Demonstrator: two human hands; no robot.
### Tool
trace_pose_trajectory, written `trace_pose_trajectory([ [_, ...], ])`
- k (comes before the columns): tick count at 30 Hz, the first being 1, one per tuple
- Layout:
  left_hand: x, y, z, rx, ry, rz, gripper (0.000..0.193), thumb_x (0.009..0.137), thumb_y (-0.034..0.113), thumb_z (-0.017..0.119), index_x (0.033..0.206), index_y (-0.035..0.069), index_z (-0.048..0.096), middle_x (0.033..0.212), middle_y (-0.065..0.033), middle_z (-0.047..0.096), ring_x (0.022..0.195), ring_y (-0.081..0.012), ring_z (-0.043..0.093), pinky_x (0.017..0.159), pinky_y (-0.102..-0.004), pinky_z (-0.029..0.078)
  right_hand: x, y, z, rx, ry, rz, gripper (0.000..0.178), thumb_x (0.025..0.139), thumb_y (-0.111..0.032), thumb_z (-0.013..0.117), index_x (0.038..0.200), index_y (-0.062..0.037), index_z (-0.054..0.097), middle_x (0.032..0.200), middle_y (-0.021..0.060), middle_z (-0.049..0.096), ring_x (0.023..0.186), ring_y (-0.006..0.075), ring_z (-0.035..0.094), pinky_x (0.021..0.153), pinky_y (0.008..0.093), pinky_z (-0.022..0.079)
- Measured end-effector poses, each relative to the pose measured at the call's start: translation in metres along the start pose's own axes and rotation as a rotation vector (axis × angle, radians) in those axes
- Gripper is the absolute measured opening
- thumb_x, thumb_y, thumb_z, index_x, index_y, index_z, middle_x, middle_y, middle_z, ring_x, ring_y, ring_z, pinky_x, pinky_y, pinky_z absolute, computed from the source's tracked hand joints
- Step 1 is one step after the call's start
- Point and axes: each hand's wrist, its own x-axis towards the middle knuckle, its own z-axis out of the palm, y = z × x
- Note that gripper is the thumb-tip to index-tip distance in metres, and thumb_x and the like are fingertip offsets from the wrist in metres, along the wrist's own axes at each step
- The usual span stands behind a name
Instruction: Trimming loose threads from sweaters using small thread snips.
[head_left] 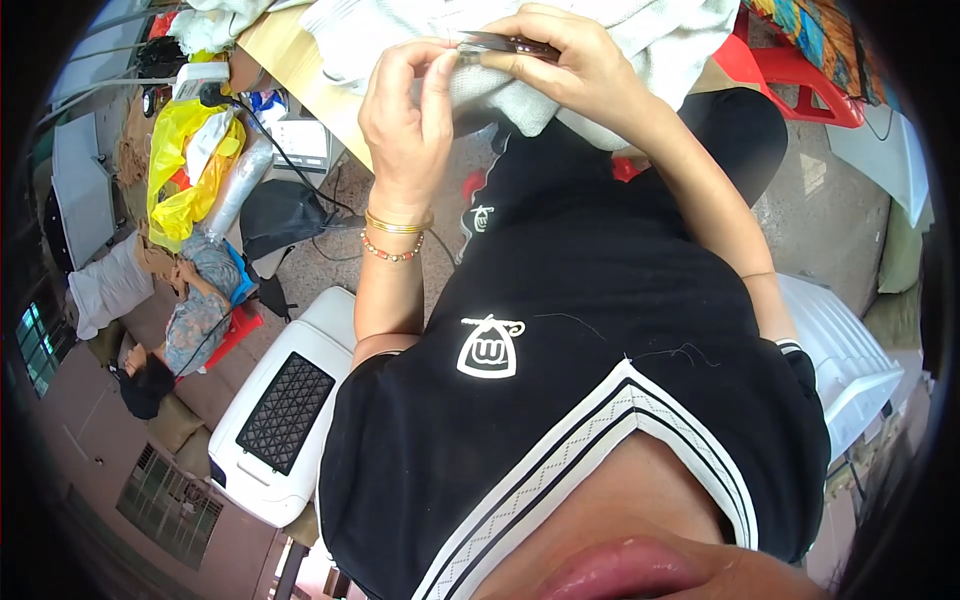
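In my right hand [570, 62] is a small pair of dark thread snips [522, 46], fingers wrapped round the body. Their pointed blades face left, toward my other hand. My left hand [408, 110] has thumb and forefinger pinched together just beside the blade tips. What sits in that pinch is too small to make out. Beneath and behind both hands, a pale grey-white knit cloth [660, 40] lies bunched over the table edge and hangs toward my lap.
A light wooden table [325, 95] runs under the cloth. Red plastic stools [800, 75] stand at the upper right. To the left are yellow plastic bags [170, 150], a black bag [280, 215] and a white box-like case [285, 400]. Farther left, another person [195, 320] sits. A white plastic crate [835, 350] is at right.
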Motion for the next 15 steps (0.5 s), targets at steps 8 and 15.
trace_pose_trajectory([
  [8, 0.007, -0.018, 0.003, -0.078, 0.051, -0.122, 0.009, 0.099, 0.009, 0.066, 0.100, 0.000, 0.063, 0.088, -0.0085, 0.069, 0.077, -0.0173, 0.067, 0.071, -0.0292, 0.053, -0.025, -0.004, -0.006, -0.304, 0.040, -0.148, 0.037, 0.089, -0.012, 0.074, 0.126, -0.0128, 0.071, 0.092, 0.0029, 0.063, 0.072, 0.0199, 0.061, 0.065, 0.0321, 0.051],
  [15, 0.012, -0.015, 0.007, -0.158, 0.077, -0.148, 0.011, 0.099, 0.011, 0.066, 0.101, 0.000, 0.062, 0.086, -0.0078, 0.069, 0.077, -0.0150, 0.067, 0.070, -0.0280, 0.053, -0.005, 0.026, 0.007, -0.382, 0.294, -0.671, 0.033, 0.088, -0.014, 0.074, 0.120, -0.0032, 0.067, 0.091, 0.0122, 0.060, 0.075, 0.0291, 0.062, 0.065, 0.0374, 0.051],
])
